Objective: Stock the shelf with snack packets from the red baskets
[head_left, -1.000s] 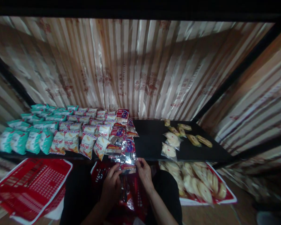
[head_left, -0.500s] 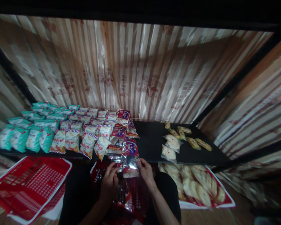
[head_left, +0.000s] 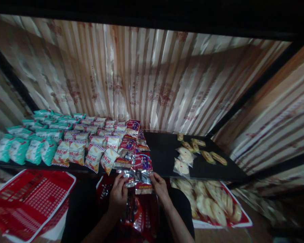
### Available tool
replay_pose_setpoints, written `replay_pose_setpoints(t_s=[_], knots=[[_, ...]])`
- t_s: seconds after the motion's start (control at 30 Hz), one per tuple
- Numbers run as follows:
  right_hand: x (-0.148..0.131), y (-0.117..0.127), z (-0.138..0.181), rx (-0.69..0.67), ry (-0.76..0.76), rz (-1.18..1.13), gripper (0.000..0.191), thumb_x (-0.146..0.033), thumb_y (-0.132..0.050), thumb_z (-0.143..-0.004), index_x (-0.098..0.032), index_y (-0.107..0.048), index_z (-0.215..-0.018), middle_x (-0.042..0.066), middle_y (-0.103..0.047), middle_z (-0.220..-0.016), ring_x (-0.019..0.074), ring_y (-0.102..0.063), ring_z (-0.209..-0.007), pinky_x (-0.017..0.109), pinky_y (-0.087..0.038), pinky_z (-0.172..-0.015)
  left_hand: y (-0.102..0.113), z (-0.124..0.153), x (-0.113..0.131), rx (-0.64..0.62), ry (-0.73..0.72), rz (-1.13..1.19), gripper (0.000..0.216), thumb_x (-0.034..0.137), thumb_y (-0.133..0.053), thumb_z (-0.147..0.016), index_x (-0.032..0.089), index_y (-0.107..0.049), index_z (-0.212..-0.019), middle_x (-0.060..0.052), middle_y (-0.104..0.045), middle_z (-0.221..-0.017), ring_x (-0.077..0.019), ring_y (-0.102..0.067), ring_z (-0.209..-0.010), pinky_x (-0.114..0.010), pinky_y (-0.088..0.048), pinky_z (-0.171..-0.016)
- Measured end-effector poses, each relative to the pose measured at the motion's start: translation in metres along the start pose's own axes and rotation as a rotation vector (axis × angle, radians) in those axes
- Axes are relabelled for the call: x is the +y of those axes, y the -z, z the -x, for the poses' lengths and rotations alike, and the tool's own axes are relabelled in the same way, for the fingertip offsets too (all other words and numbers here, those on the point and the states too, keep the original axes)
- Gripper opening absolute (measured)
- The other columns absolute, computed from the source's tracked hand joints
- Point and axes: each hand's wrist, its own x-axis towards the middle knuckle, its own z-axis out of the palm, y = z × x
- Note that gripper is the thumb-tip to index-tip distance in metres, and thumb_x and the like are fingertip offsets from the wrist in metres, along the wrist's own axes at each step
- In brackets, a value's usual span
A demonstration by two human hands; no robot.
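Observation:
At the shelf's front edge, a red and purple snack packet (head_left: 143, 162) with a clear, shiny lower part lies partly over the edge. My right hand (head_left: 160, 188) pinches this packet's right side. My left hand (head_left: 118, 193) is closed at the left, its fingertips on the shiny plastic of the packets there. Whether it grips the same packet or the neighbouring one is hard to see. Further similar red packets (head_left: 128, 143) lie behind, in rows. Below my hands, between my knees, a red basket (head_left: 152, 211) holds more shiny packets.
On the black shelf (head_left: 160, 152), white shrimp-snack bags (head_left: 76, 152) and teal bags (head_left: 19, 151) stand in rows at left. Round pale wafers (head_left: 181, 166) and small yellow packs (head_left: 207, 157) lie at right. Red baskets (head_left: 35, 199) sit below; the right one holds wafer packs (head_left: 212, 202). A dark beam crosses overhead.
The red packet's upper part has come up flatter and its print faces me more. My right hand has shifted slightly right with its edge. The view has moved a little.

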Motion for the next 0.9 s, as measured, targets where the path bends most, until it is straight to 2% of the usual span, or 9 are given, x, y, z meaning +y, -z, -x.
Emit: replay_pose_setpoints(t_s=[0.17,0.3,0.5,0.57,0.73,0.83,0.9], knots=[[0.0,-0.016,-0.014,0.014,0.069,0.094,0.049,-0.057,-0.057,-0.066,-0.014,-0.069,-0.086,0.005,-0.069,-0.075,0.0199,-0.061,-0.069,0.027,-0.047,-0.061,0.001,-0.002,-0.005,-0.008,0.024,-0.001,0.031,0.015,-0.036,-0.081,0.015,-0.062,-0.096,-0.013,-0.058,-0.115,-0.0213,-0.057,-0.107,-0.036,-0.05,-0.089],[-0.009,-0.025,-0.019,0.037,0.154,0.267,0.041,-0.055,-0.05,-0.071,-0.019,-0.069,-0.079,0.001,-0.069,-0.071,0.0185,-0.06,-0.067,0.025,-0.045,-0.059,0.0,0.0,-0.009,-0.001,0.031,0.005,0.03,0.015,-0.036,-0.081,0.014,-0.062,-0.097,-0.013,-0.058,-0.115,-0.0217,-0.057,-0.107,-0.037,-0.05,-0.088],[-0.023,-0.035,-0.027,0.063,0.182,0.522,0.031,-0.047,-0.049,-0.073,-0.022,-0.065,-0.066,-0.003,-0.063,-0.059,0.0149,-0.057,-0.058,0.022,-0.039,-0.053,0.001,-0.003,-0.009,0.015,0.01,-0.015,0.03,0.014,-0.036,-0.082,0.014,-0.062,-0.098,-0.013,-0.059,-0.114,-0.0213,-0.058,-0.106,-0.037,-0.051,-0.089],[-0.026,-0.036,-0.03,0.068,0.182,0.57,0.03,-0.047,-0.048,-0.074,-0.023,-0.067,-0.072,-0.002,-0.065,-0.062,0.0158,-0.059,-0.06,0.023,-0.04,-0.055,0.003,-0.004,-0.009,0.007,0.007,-0.035,0.031,0.014,-0.036,-0.082,0.013,-0.061,-0.099,-0.013,-0.06,-0.114,-0.0215,-0.058,-0.107,-0.037,-0.051,-0.088],[-0.024,-0.04,-0.036,0.094,0.19,0.594,0.043,-0.045,-0.049,-0.075,-0.022,-0.063,-0.11,0.005,-0.071,-0.089,0.0219,-0.065,-0.082,0.029,-0.045,-0.07,0.008,-0.003,-0.005,0.019,-0.058,-0.102,0.033,0.012,-0.034,-0.083,0.013,-0.06,-0.103,-0.013,-0.061,-0.112,-0.0204,-0.058,-0.105,-0.035,-0.052,-0.087],[-0.019,-0.042,-0.039,0.099,0.224,0.611,0.044,-0.042,-0.046,-0.077,-0.019,-0.062,-0.112,0.008,-0.069,-0.098,0.0238,-0.064,-0.091,0.032,-0.046,-0.077,0.011,-0.009,0.003,0.029,-0.186,-0.163,0.037,0.013,-0.034,-0.084,0.015,-0.057,-0.113,-0.013,-0.056,-0.121,-0.0213,-0.052,-0.114,-0.037,-0.048,-0.092],[-0.017,-0.044,-0.04,0.097,0.243,0.606,0.044,-0.041,-0.045,-0.078,-0.017,-0.062,-0.112,0.011,-0.068,-0.103,0.0245,-0.063,-0.095,0.033,-0.046,-0.081,0.01,-0.02,0.008,0.012,-0.253,-0.213,0.041,0.013,-0.035,-0.085,0.016,-0.049,-0.124,-0.013,-0.048,-0.132,-0.0234,-0.041,-0.125,-0.04,-0.042,-0.098]])
